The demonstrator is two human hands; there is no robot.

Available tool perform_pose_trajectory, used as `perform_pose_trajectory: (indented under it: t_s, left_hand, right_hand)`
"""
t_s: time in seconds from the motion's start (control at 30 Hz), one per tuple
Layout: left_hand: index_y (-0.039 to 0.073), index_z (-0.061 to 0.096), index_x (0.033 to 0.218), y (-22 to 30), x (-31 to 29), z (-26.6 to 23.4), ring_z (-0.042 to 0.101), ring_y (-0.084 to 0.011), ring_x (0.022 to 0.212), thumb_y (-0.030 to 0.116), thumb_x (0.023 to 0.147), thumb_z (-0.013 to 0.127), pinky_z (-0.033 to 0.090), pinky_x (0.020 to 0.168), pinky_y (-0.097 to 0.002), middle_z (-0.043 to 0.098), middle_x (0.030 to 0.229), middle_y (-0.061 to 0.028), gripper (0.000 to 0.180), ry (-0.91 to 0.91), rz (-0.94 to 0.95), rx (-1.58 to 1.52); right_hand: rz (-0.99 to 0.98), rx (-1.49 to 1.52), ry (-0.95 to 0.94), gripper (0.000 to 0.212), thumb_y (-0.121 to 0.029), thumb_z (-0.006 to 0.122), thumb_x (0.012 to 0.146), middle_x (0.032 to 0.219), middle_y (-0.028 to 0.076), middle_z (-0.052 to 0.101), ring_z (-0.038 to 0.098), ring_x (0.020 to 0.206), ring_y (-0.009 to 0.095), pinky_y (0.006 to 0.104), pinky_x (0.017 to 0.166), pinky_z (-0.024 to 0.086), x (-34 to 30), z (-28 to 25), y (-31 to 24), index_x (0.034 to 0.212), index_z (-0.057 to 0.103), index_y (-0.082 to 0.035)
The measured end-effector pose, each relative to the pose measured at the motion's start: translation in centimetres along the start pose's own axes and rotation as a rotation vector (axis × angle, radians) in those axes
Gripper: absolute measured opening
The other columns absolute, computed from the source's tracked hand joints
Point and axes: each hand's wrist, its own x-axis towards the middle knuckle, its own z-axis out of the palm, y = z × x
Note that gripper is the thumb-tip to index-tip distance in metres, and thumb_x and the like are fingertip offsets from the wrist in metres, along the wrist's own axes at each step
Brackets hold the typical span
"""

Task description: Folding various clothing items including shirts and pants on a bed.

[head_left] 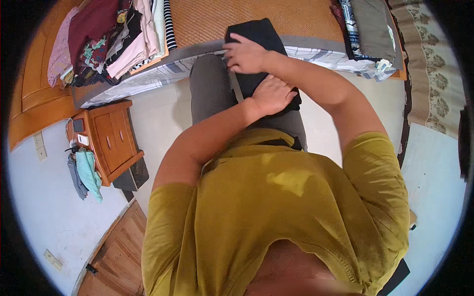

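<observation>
A black folded garment [257, 32] lies lengthwise from the bed's edge down over my lap. Flat against its nearer part rests my left hand [273, 92], its fingers stretched out and its thumb by the right edge. Farther up, my right hand [245, 55] reaches across to the garment's left edge, fingers spread apart. My right forearm passes over the cloth from the right. Which kind of garment this is cannot be made out. Beneath it are my legs in grey trousers [210, 84].
The bed carries a woven mat [202, 22]. A pile of folded clothes [140, 49] sits on its left, and another stack [377, 32] on its right. A wooden nightstand [111, 135] with phones stands at the left, near a hanging green cloth [88, 170]. A patterned curtain [429, 64] hangs at the right.
</observation>
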Motion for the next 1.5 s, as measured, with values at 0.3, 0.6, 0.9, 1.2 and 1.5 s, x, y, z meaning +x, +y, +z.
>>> perform_pose_trajectory:
  t_s: [0.3, 0.6, 0.9, 1.2, 1.5]
  left_hand:
    - [0.003, 0.046, 0.121, 0.2, 0.2, 0.4, 0.029, -0.0266, 0.125, 0.021, 0.082, 0.051, 0.016, 0.107, -0.0435, 0.042, 0.127, -0.0116, 0.043, 0.135, 0.1, -0.008]
    - [0.003, 0.045, 0.123, 1.5, -1.4, 0.9, 0.038, -0.0267, 0.121, 0.019, 0.082, 0.051, 0.022, 0.105, -0.0417, 0.045, 0.126, -0.013, 0.044, -0.058, 0.339, -0.086]
    - [0.007, 0.058, 0.105, 2.8, -2.2, 1.2, 0.041, -0.0205, 0.118, 0.015, 0.078, 0.057, 0.027, 0.101, -0.0403, 0.054, 0.114, -0.0047, 0.028, -0.205, 0.518, -0.091]
    - [0.011, 0.063, 0.089, 4.1, -2.5, 0.0, 0.047, -0.0206, 0.111, 0.012, 0.071, 0.062, 0.031, 0.098, -0.0391, 0.059, 0.101, -0.0017, 0.019, -0.104, 0.496, -0.194]
    - [0.008, 0.06, 0.091, 3.7, -2.9, -0.5, 0.05, -0.0229, 0.101, 0.008, 0.072, 0.058, 0.031, 0.099, -0.0428, 0.056, 0.103, -0.0052, 0.02, 0.048, 0.28, -0.148]
  right_hand:
    - [0.709, 0.06, 0.181, 0.045, -0.046, 0.037, 0.087, 0.119, 0.009, 0.053, 0.043, 0.118, 0.023, 0.0447, 0.1, 0.027, -0.5, 1.9, 7.4, 0.115, 0.056, -0.016]
    - [0.723, 0.218, 0.541, 0.065, -0.035, 0.06, 0.079, 0.138, 0.019, 0.025, 0.025, 0.128, 0.035, 0.0453, 0.104, 0.022, -10.4, 1.6, -1.6, 0.131, 0.033, -0.006]
    - [1.053, 1.589, 0.583, 0.072, -0.03, 0.066, 0.078, 0.122, 0.016, 0.046, 0.042, 0.112, 0.022, 0.0304, 0.098, 0.031, -14.4, 0.7, -7.9, 0.13, 0.03, 0.005]
    - [1.119, 1.622, 0.762, 0.04, -0.015, 0.066, 0.077, 0.098, 0.008, 0.055, 0.053, 0.087, 0.015, 0.0269, 0.079, 0.044, -14.4, 0.5, -9.5, 0.108, 0.047, 0.001]
    - [1.001, 1.481, 1.205, 0.036, -0.011, 0.066, 0.074, 0.098, 0.008, 0.058, 0.056, 0.083, 0.015, 0.0286, 0.075, 0.046, -19.9, -7.2, -3.0, 0.105, 0.049, -0.001]
